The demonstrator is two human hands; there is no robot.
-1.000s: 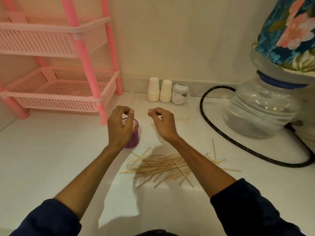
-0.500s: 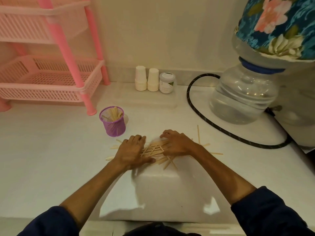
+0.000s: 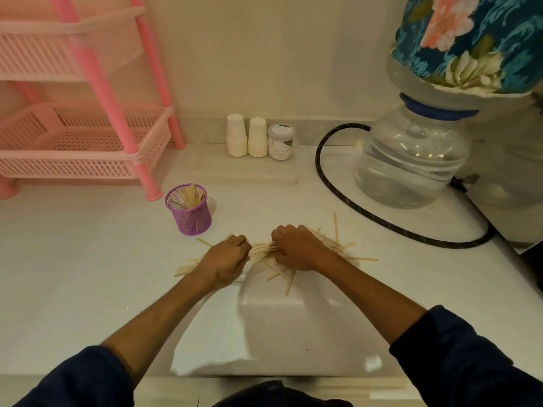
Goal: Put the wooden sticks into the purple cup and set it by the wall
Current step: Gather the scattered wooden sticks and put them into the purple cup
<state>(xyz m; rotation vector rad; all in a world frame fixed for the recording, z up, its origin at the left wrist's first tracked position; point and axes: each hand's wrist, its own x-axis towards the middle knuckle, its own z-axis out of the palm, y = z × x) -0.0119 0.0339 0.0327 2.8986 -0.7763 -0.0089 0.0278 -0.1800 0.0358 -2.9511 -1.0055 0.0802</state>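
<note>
A purple mesh cup (image 3: pixel 190 212) stands upright on the white counter (image 3: pixel 73 274), left of centre, with several wooden sticks in it. A loose pile of wooden sticks (image 3: pixel 282 271) lies on the counter in front of me. My left hand (image 3: pixel 224 261) and my right hand (image 3: pixel 295 249) both sit on the pile with fingers curled around bunches of sticks, which stick out between the two fists. More sticks fan out to the right and left of the hands. The cup is a short way behind my left hand, apart from it.
A pink plastic rack (image 3: pixel 88 148) stands at the back left. Two stacks of white paper cups (image 3: pixel 236 136) and a small jar (image 3: pixel 280 142) line the wall. A black hose (image 3: pixel 352 207) loops around a clear water bottle (image 3: pixel 411 160) at right.
Both hands came down from the cup to the stick pile, and their fingers have closed from flat on the sticks into fists gathering them. The cup stays where it was.
</note>
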